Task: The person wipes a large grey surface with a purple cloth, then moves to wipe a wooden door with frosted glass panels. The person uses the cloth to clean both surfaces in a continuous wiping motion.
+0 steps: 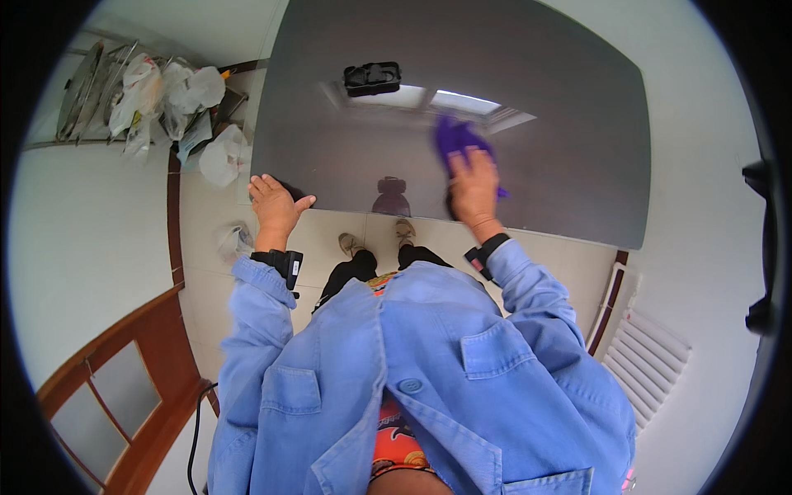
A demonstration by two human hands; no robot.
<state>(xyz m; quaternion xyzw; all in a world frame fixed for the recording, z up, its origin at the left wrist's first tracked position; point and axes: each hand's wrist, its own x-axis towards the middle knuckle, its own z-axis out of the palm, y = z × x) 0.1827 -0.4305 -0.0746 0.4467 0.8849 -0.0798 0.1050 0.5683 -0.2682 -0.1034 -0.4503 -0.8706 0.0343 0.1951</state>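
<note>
A glossy dark tabletop (346, 148) spreads out before me and mirrors a window and my own outline. My right hand (475, 192) presses a purple cloth (461, 139) against its surface, right of the middle and not far from the front edge. The cloth is bunched and slightly blurred. At the table's front left corner rests my left hand (272, 207), its fingers spread over the edge and holding nothing. Farther back on the tabletop sits a small black tray or box (372, 79); what is inside it cannot be made out.
White plastic bags (213, 154) and folded metal-framed items (93, 99) crowd the wall at left. Another clear bag (235, 240) lies on the tiled floor. A wooden door (145, 365) stands lower left, a white radiator (649, 359) lower right. A black cable (197, 433) hangs at my left.
</note>
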